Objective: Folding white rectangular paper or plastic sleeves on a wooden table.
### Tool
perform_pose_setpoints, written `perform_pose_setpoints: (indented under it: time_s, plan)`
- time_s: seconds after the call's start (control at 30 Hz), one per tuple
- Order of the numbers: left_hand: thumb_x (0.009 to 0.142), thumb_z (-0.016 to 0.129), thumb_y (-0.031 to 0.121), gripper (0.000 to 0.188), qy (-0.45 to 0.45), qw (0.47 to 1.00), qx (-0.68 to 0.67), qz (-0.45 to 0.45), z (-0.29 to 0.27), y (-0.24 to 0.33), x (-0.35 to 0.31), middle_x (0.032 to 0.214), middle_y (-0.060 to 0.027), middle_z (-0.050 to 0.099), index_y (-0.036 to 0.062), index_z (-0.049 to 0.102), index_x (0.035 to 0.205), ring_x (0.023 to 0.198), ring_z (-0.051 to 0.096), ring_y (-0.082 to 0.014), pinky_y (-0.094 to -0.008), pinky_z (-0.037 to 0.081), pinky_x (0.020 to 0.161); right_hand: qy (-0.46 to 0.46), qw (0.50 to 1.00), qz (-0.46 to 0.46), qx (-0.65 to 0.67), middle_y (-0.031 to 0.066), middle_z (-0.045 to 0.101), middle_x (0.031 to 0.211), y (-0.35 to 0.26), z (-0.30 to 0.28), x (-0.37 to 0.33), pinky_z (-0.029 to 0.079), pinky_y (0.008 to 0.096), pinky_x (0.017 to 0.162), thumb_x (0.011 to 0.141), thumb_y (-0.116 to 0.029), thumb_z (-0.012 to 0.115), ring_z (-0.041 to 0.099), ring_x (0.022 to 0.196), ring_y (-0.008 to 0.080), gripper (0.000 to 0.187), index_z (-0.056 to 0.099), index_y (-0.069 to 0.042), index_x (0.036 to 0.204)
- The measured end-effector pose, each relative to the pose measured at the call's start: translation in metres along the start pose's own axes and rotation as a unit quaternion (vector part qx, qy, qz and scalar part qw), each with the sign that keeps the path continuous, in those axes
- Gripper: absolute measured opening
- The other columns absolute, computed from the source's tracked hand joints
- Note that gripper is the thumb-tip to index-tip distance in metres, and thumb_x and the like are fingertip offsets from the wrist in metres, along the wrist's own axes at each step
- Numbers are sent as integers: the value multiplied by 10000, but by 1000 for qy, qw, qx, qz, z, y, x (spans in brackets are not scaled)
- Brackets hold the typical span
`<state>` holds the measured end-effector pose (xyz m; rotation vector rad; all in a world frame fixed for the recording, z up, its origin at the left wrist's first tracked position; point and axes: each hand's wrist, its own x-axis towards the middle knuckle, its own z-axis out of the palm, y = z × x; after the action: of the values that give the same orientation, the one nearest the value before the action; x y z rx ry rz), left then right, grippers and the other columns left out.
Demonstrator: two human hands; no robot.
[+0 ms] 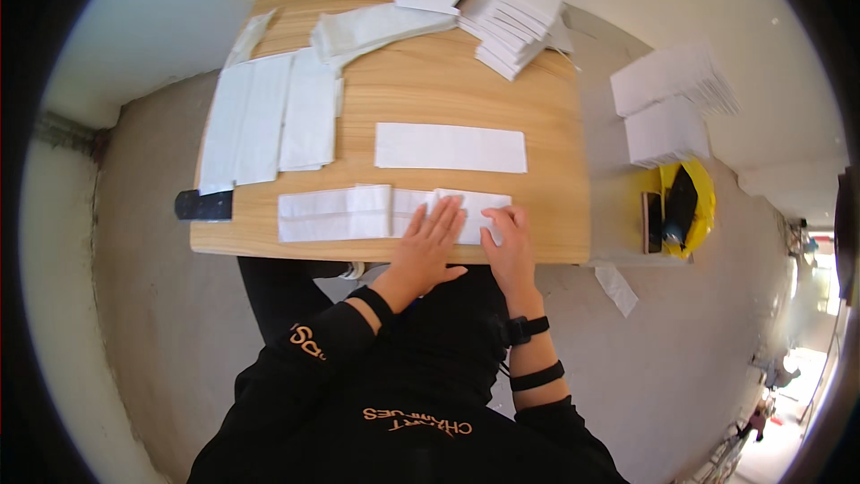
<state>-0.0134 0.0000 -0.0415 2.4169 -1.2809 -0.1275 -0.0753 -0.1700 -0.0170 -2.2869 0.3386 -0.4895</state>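
Note:
A long strip of white folded paper (331, 215) lies along the near edge of the wooden table, with a folded-over part near its middle. My left hand (432, 237) presses flat on its right half, fingers stretched out. At the right end of that strip is my right hand (509, 237), its fingers bent and its thumb apart from the forefinger, both touching the paper. Just beyond, a single flat white paper piece (451, 148) lies parallel to the strip.
On the wooden table (448, 81), white paper strips (260, 116) lie at left, with a long folded bundle (381, 29) and a fanned stack (515, 22) behind. A black object (204, 205) sits at the left edge. More paper stacks (667, 130) and a yellow bag (703, 206) stand at right.

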Motion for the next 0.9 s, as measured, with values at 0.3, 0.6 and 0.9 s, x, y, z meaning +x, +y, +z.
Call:
perform_pose_setpoints:
  time_s: [0.3,0.6,0.9]
  plan:
    - [777,698,488,914,18,998,-53,-12,-12,2,-5,1548,-181,261,-27,335,1439,1450,217,-314,-474,195,1169,-91,996,3,-26,136,546,1016,5,-3,2,483,391,819,774,-38,674,575,953,314,284,622,-59,1053]
    - [792,754,261,555,225,911,-6,-346,-85,-125,-109,1113,-224,539,-33,514,1198,1050,517,-402,-445,437,920,-34,997,64,3,115,574,950,-12,-17,-14,479,361,776,809,-59,682,589,889,256,237,646,-59,1043]
    - [772,748,186,280,213,906,12,-365,-76,-134,-118,984,-147,562,7,588,917,936,534,-321,-420,438,824,-64,994,31,87,107,576,957,-55,2,-6,489,347,770,805,-51,682,601,879,246,243,642,-57,1045]
